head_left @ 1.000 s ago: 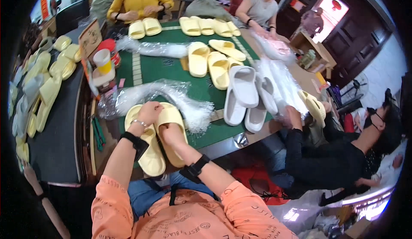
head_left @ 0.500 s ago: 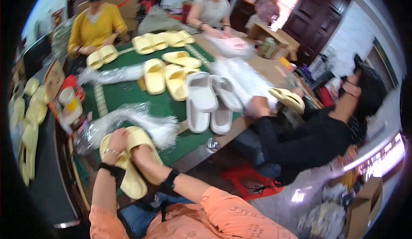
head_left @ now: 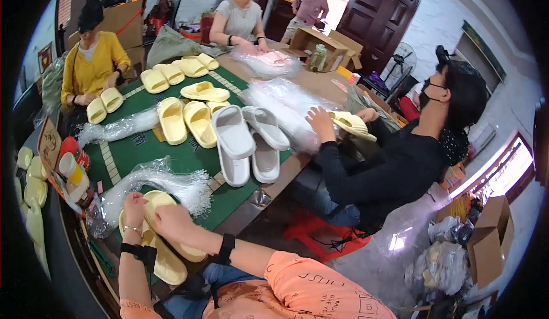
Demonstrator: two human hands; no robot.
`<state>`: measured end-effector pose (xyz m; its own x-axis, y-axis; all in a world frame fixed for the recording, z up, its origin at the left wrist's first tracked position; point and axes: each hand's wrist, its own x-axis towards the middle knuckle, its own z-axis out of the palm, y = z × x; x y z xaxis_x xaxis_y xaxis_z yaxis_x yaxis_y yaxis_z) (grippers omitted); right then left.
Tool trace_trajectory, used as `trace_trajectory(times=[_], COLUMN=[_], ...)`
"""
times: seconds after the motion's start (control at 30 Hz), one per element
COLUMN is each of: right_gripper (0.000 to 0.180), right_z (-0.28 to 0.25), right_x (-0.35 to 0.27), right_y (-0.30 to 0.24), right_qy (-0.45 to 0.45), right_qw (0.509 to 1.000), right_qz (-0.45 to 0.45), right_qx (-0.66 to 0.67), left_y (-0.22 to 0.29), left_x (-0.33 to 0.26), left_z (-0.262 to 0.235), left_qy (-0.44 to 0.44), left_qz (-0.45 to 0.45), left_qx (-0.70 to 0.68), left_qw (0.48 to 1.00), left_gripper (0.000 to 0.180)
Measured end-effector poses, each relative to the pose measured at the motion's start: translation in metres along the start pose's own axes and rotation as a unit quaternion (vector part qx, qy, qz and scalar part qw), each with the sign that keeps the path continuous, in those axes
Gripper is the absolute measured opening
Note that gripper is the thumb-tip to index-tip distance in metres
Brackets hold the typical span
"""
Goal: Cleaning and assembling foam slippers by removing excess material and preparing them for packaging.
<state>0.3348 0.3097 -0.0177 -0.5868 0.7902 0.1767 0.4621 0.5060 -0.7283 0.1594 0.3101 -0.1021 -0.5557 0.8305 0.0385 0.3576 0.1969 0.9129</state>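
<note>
Fingers [head_left: 131, 197] of the left hand [head_left: 134, 210] and right hand [head_left: 174, 223] curl, their hold unclear, over a green-topped desk [head_left: 230, 207]; beneath, two yellow slippers [head_left: 164, 262] straddle its near edge, where a stray nudge could tip one off.

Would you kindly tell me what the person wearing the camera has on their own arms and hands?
The left hand and right hand wear no gloves. The left wrist has a slim silvery bracelet and, nearer the elbow, a black band; a black strap circles the right wrist. The short sleeves are orange with dark print.
</note>
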Motion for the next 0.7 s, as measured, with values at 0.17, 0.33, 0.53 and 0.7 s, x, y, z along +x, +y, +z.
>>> trace_trajectory(times=[0.17, 0.33, 0.53, 0.7], right_gripper=[0.019, 0.017, 0.02, 0.013], right_z=[0.038, 0.093, 0.083, 0.071], right_x=[0.06, 0.071, 0.091, 0.082], right_y=[0.009, 0.008, 0.039, 0.018], right_qy=[0.261, 0.02, -0.059, -0.185], right_qw=[0.948, 0.978, 0.982, 0.936], right_qz=[-0.172, -0.157, -0.07, -0.035], right_qx=[0.051, 0.137, 0.164, 0.296], left_y=[0.013, -0.025, 0.037, 0.017], left_x=[-0.013, -0.025, -0.03, -0.026], left_z=[-0.002, -0.023, -0.005, -0.013], left_qy=[0.078, 0.161, 0.136, 0.134], left_qz=[0.027, 0.025, -0.096, -0.082], left_qx=[-0.299, -0.278, -0.441, -0.486], left_qw=[0.951, 0.947, 0.882, 0.86], left_gripper=[0.008, 0.02, 0.046, 0.05])
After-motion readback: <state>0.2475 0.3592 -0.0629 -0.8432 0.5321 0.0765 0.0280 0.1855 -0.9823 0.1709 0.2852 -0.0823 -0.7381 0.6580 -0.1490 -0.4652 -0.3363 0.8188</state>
